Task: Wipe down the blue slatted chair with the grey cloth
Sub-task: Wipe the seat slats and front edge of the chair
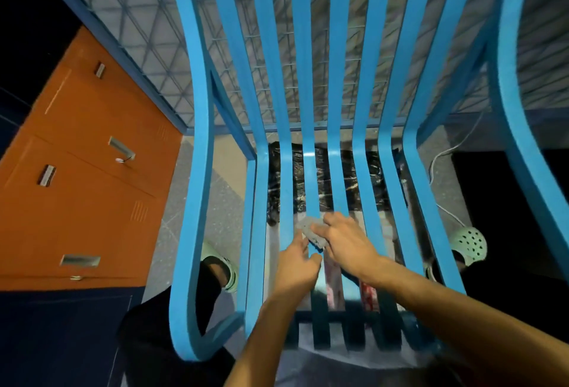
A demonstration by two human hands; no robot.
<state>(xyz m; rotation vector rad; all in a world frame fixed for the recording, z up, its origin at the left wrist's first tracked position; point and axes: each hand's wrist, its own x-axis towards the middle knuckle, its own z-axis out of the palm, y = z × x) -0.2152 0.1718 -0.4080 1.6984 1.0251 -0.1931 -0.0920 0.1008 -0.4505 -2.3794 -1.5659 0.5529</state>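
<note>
the blue slatted chair (201, 140) fills the view from above, its long slats running from the backrest at the top down through the seat toward the person, so its front faces them. an orange cabinet (77, 171) stands on the floor to its left. both hands meet over the middle seat slats. the right hand (348, 245) has its grip clenched on the grey cloth (317, 241), thumb on top. the left hand (295, 269) reaches the cloth's near edge with its fingertips, but i cannot tell whether its grip is closed on it. the cloth is a small bunched piece lying on a centre slat, its long axis slanting across that slat. no wiped streaks show, so the work looks early, with backrest, arms and outer slats likely still to do.
</note>
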